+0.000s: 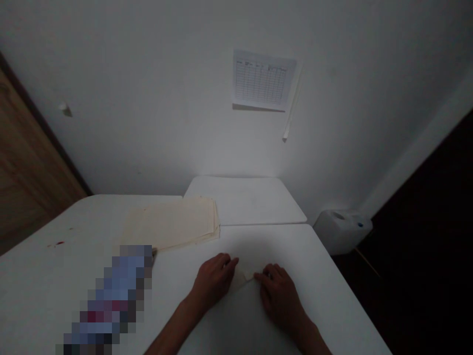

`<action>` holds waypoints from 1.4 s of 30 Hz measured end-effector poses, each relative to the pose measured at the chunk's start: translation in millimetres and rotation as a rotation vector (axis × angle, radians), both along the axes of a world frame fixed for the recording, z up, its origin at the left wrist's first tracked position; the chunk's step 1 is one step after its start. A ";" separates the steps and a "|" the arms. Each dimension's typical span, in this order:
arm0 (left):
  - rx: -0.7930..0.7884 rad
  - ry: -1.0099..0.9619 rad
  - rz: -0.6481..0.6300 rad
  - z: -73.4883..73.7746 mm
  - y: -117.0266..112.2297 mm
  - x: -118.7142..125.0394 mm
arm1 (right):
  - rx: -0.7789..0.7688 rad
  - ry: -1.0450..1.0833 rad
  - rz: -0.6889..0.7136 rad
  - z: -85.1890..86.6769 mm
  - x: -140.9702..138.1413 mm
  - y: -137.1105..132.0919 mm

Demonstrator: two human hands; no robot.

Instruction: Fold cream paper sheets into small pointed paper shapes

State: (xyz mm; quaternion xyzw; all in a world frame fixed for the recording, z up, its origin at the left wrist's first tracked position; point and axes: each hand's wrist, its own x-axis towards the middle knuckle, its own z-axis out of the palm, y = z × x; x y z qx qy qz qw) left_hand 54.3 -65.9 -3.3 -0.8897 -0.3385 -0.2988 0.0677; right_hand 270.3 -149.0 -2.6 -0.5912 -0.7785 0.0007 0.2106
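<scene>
Both hands are low over the white table in the middle of the head view. A thin pale piece [250,277], like a scrap of paper or film, lies between them and barely stands out from the tabletop. My right hand [280,294] has its fingertips closed on the right end of this piece. At its left side, my left hand [216,277] is curled with the fingers drawn in. What the left fingers hold, if anything, is hidden by the hand. To the left lies a stack of cream paper sheets [173,222] with uneven edges.
A pixelated blue object [114,296] lies left of my left forearm. The white table [314,266] meets a smaller white tabletop [247,199] against the wall. A printed chart [260,81] hangs there. A white container [342,230] stands beyond the right edge, a wooden panel [29,162] at left.
</scene>
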 end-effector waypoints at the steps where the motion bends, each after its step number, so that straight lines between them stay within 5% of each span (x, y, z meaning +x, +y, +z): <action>1: -0.008 -0.005 0.043 3.3 -0.1 -4.7 | 0.011 0.019 0.001 -1.3 0.6 0.8; 6: -0.149 -0.055 0.193 13.0 -22.3 -40.0 | 0.036 0.095 0.021 -2.8 2.2 2.3; 14: -0.201 -0.056 0.195 -9.5 -69.1 -72.8 | 0.008 0.043 0.096 7.9 -8.0 3.7; 21: -0.182 0.031 0.144 -5.2 -56.4 -68.1 | 0.012 0.007 0.091 9.3 -9.6 9.3; 31: 0.137 0.186 0.137 -20.1 -48.1 -71.7 | 0.015 0.089 0.114 9.8 -17.7 23.9; 42: 0.020 -0.206 0.124 -7.2 -27.8 -63.7 | 0.041 0.233 0.144 1.9 -19.7 44.0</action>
